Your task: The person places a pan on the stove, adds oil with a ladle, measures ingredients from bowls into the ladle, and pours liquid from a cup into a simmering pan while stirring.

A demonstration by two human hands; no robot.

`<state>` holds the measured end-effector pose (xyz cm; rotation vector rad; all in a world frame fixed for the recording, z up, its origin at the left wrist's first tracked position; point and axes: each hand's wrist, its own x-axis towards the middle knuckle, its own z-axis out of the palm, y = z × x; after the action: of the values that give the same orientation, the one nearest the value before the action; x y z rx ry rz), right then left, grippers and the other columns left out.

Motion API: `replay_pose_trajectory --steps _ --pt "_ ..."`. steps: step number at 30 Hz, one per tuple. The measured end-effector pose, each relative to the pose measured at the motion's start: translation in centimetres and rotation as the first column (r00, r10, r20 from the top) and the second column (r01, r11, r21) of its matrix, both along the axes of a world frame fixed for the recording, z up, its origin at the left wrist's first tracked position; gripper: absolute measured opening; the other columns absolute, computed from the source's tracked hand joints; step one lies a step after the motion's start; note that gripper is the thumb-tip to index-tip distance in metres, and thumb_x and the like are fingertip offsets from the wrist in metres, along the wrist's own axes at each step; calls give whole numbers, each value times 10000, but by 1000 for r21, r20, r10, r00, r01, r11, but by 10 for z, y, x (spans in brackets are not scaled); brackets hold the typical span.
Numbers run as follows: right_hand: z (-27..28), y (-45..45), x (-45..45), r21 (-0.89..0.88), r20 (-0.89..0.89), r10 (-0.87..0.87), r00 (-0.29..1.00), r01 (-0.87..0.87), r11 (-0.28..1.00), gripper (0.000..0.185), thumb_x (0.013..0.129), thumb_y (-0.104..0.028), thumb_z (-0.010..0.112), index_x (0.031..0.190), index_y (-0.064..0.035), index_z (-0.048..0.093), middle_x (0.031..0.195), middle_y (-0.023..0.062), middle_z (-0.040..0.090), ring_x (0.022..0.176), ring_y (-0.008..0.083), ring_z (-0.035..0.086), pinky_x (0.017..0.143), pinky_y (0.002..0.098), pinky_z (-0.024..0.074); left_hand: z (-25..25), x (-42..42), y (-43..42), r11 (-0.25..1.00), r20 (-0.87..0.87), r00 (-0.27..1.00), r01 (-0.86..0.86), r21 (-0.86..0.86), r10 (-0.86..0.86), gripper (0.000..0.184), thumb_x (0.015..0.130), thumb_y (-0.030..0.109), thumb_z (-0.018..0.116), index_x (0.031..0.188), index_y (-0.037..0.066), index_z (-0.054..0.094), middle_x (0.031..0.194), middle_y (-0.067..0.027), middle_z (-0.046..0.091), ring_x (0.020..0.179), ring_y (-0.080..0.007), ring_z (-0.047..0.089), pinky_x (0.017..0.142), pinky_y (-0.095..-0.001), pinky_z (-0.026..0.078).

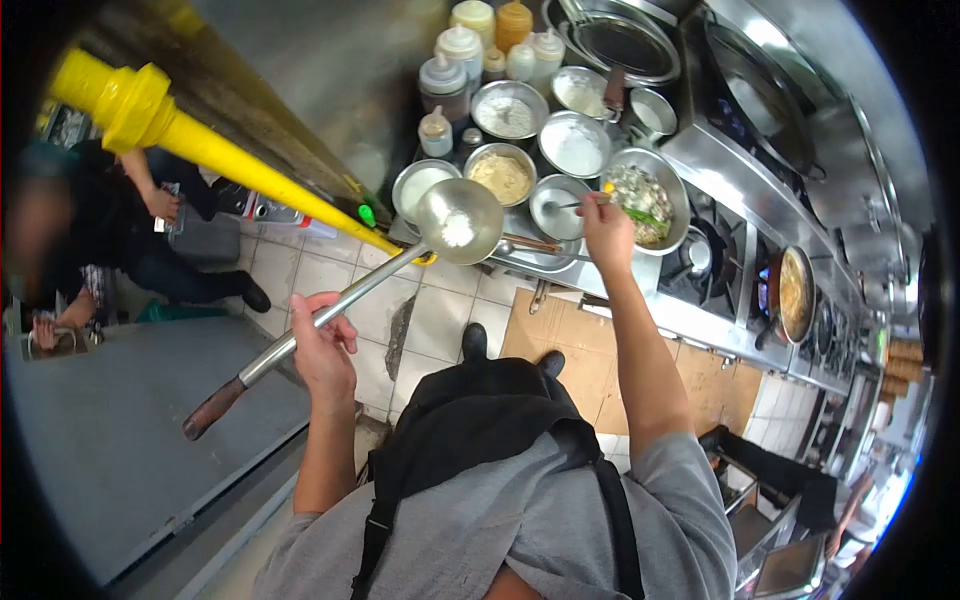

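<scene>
My left hand (323,345) is wrapped round the metal handle of a large ladle (459,222), whose bowl has a little white powder in it. The ladle's bowl is over the bowls of powder at the counter's near edge. My right hand (607,232) is closed on the handle of a small spoon (567,206), over a bowl of white powder (545,225). Just right of it stands a metal bowl (676,196) of mixed food with green pieces and a yellow part.
Squeeze bottles (460,48) stand at the back of the counter. A wok (765,90) and a pan of yellowish food (795,295) are on the stove at right. A yellow pipe (240,160) crosses at left, with a person (130,210) beyond. Another person (810,495) is at lower right.
</scene>
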<state>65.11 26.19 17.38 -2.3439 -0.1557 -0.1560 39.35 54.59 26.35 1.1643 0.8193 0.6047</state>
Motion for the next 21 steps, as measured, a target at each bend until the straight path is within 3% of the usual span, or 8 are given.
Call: replay_pose_trajectory --steps 3,7,13,20,21 --pt "-12 -1 10 61 -138 -3 990 11 998 263 905 -315 576 940 -101 724 765 56 722 747 283 688 699 375 520 -3 -3 0 999 2 1000 25 24 -25 517 1016 496 350 943 37 578 569 -24 495 476 -91 455 428 -222 339" --pt "-14 -3 16 5 -196 -2 981 3 1000 247 912 -298 568 941 -105 719 761 54 721 730 271 687 685 369 517 -4 -6 -9 999 16 1000 12 38 -13 509 1018 486 355 933 38 580 558 -21 492 464 -88 446 409 -222 341" --pt "5 -7 -1 70 -83 40 996 -35 997 236 911 -294 580 954 -95 700 753 39 721 703 241 688 670 347 519 0 -21 -29 999 34 999 -2 32 1 505 1016 484 372 936 30 579 576 -21 499 463 -87 456 400 -223 345" --pt "-21 -19 6 185 -100 -3 995 21 982 269 903 -291 590 831 -70 725 732 55 717 656 217 673 645 343 510 -2 -20 -32 998 36 999 -25 58 23 508 1014 484 381 939 21 576 597 -21 500 483 -83 475 407 -219 352" --pt "-23 -21 7 282 -151 -44 988 86 955 280 900 -285 591 801 -63 730 706 54 708 629 196 655 633 334 504 -1 -20 -33 999 38 999 -20 48 18 506 1014 483 380 941 22 573 597 -20 500 486 -83 475 409 -217 353"
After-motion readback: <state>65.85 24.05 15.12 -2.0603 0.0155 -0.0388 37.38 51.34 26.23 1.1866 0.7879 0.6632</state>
